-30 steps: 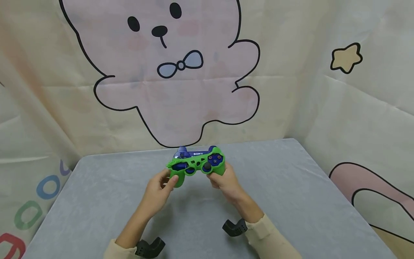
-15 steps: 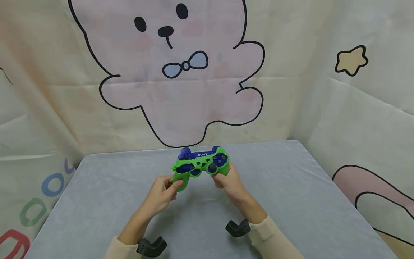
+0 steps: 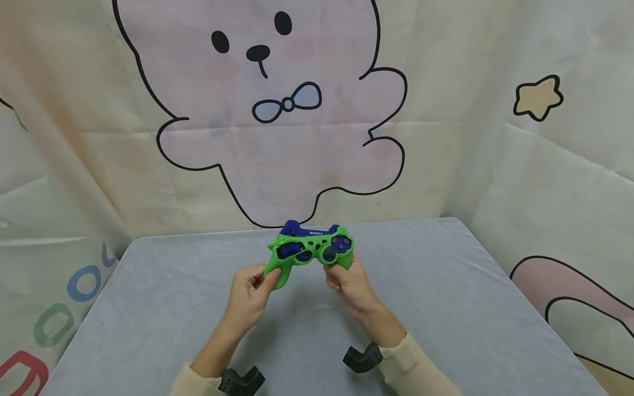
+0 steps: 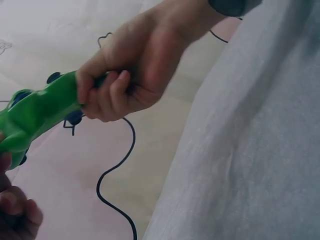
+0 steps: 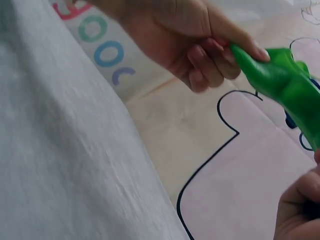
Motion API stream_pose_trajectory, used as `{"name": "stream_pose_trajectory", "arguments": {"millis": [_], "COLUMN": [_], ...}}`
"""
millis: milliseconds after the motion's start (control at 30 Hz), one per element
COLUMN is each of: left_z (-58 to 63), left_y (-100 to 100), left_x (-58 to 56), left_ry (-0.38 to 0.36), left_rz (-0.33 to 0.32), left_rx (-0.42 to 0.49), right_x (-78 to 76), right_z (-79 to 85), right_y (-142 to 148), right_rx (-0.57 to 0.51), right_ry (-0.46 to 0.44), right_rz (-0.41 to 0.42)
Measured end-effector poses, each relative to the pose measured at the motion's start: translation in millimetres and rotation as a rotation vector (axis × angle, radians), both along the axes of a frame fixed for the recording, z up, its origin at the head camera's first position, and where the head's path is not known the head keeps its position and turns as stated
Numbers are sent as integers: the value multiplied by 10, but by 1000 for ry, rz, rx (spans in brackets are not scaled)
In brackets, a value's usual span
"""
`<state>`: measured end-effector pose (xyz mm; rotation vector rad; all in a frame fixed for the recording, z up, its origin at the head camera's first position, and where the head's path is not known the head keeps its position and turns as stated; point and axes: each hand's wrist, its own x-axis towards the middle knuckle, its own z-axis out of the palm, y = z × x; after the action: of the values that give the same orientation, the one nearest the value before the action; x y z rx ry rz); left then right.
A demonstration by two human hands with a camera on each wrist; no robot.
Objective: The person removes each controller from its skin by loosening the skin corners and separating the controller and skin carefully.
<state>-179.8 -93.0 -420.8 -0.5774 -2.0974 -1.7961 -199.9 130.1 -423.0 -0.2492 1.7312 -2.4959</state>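
A blue Sony game controller (image 3: 302, 231) sits in a bright green silicone cover (image 3: 283, 275), held above the table. On the right side the cover fits round the buttons and grip; its left side looks stretched and uneven beside the blue body. My left hand (image 3: 249, 297) pinches the cover's left handle, thumb on top; the right wrist view shows its other fingers curled underneath. My right hand (image 3: 354, 289) grips the right handle, and the left wrist view shows its fingers (image 4: 107, 97) curled round it. The controller's underside is hidden in the head view.
A grey cloth-covered table (image 3: 173, 308) lies below the hands. Behind it hangs a curtain (image 3: 426, 181) printed with a bear, and more printed cloth (image 3: 569, 192) stands at the right. Dark wrist cameras (image 3: 242, 380) are strapped over beige sleeves (image 3: 416, 366).
The cover's left edge has risen towards the controller's left shoulder, and the left hand's thumb has come upright along the handle. The right hand keeps its grip. The head view has shifted slightly.
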Motion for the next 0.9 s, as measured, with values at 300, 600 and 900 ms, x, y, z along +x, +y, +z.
{"name": "stream_pose_trajectory", "arguments": {"millis": [300,600,900], "left_z": [-84,32,92], "left_y": [146,-56,-124], "left_x": [30,-45,-65], "left_ry": [151,-298,-326], "left_rz": [301,-132,-232], "left_rx": [-118,-62,120], "right_x": [24,-18,5], "right_z": [50,113,174], "right_y": [-10,81,112], "right_rx": [0,190,257], "right_ry": [-11,135,164], "right_rz": [-61,108,220]}}
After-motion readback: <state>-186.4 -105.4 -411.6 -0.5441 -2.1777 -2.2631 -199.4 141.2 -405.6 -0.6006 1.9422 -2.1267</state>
